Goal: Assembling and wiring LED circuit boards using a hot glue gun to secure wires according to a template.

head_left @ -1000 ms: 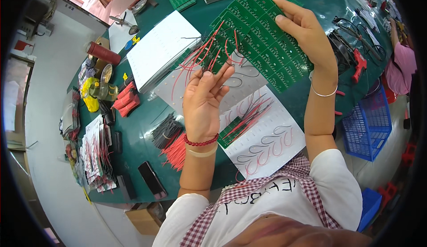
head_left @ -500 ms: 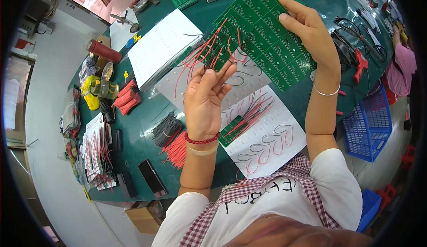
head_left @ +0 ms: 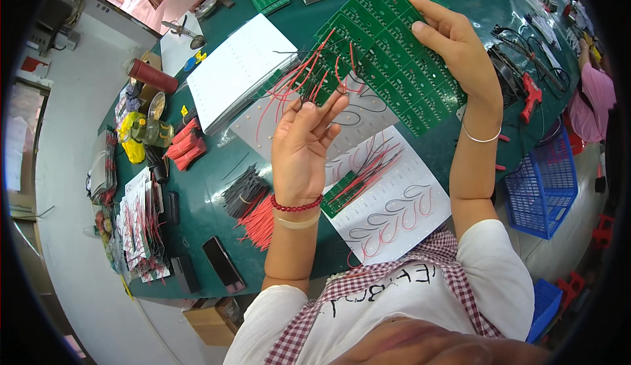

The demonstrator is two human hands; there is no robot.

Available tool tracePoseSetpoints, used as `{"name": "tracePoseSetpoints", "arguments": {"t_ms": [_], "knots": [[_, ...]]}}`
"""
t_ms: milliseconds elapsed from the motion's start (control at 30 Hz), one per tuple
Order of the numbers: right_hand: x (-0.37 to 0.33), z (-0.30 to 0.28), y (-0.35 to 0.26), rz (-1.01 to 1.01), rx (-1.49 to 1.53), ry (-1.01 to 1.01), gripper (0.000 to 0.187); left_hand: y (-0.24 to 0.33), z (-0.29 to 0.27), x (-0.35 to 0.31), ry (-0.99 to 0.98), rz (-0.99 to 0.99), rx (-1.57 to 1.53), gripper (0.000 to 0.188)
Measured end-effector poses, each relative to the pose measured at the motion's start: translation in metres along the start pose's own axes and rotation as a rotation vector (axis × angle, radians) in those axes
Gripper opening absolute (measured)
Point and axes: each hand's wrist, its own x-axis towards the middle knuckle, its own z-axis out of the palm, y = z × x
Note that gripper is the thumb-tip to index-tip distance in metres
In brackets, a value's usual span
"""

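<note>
My right hand grips the upper right edge of a large green circuit board panel, thumb on its face and fingers behind. The panel is tilted in the air above the table. My left hand, palm turned up, is closed on a smaller wired circuit board with loose red and black wires. That board overlaps the panel's left side; whether they touch I cannot tell. Below them, a white sheet bears curved red and black wires. On its left part lies a green board with a bunch of wires.
Left of my left arm lie black wires, red wires and a phone. A white stack of sheets stands at the back left. A red-handled tool lies at the right, above a blue basket beyond the edge.
Almost nothing differs. The view has shifted very slightly, and both hands keep their hold on the boards.
</note>
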Motion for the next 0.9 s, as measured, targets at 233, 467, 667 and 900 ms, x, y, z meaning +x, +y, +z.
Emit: {"name": "tracePoseSetpoints", "arguments": {"t_ms": [233,467,667,900], "knots": [[0.0001,-0.0009,-0.0032,0.016,-0.023,-0.011,0.035,0.0014,-0.0007,0.0012,-0.021,-0.016,0.0,0.009],[-0.0017,-0.0003,-0.0068,0.019,-0.006,-0.021,0.035,0.002,0.0034,-0.0006,-0.016,-0.009,0.029,0.015],[-0.0028,0.0007,-0.0078,0.039,0.023,-0.004,0.035,0.0028,0.0052,-0.0024,-0.011,-0.013,0.043,0.017],[0.0016,-0.0008,-0.0064,0.022,0.033,-0.042,0.036,0.0051,0.0041,-0.0008,-0.007,-0.01,0.061,0.017]]}}
